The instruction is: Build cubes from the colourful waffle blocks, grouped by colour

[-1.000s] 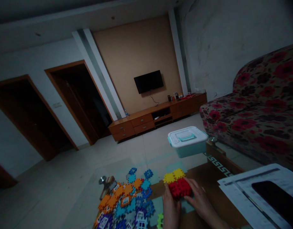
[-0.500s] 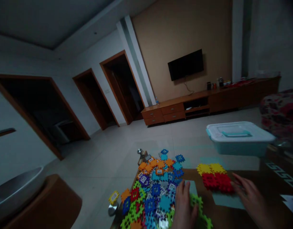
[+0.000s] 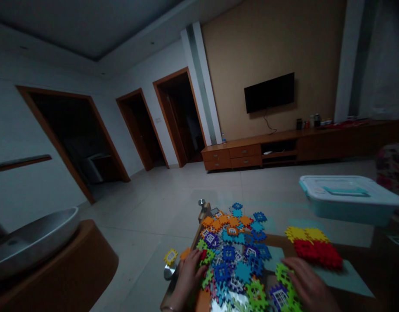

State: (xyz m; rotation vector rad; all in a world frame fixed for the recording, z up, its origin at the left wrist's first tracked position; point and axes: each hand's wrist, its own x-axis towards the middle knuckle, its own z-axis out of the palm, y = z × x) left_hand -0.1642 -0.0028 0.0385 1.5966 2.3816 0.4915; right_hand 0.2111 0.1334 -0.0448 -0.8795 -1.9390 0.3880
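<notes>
My left hand (image 3: 189,277) reaches into the left side of a pile of toothed plastic interlocking tiles. Its thumb and fingers close around a red tile (image 3: 203,255), partly covered by the hand. An orange tile (image 3: 185,253) lies by its fingertips. My right hand (image 3: 305,281) has its fingers curled over joined green tiles (image 3: 283,274) to the right of the pile; its thumb is hidden. A purple tile with a white window insert (image 3: 279,297) lies against the green ones. Further right sits a block of joined yellow tiles (image 3: 307,234) and red tiles (image 3: 318,253).
A lidded light-blue storage box (image 3: 351,199) stands at the table's far right. A yellow tile (image 3: 170,256) rests by a metal fitting (image 3: 170,272) at the left edge. A grey basin (image 3: 33,238) on a brown stand is left. The TV cabinet (image 3: 244,154) lies beyond the floor.
My left hand has moved from the green tiles to the red tile on the left. My right hand has left the red-and-yellow block for the green tiles. The view has turned left.
</notes>
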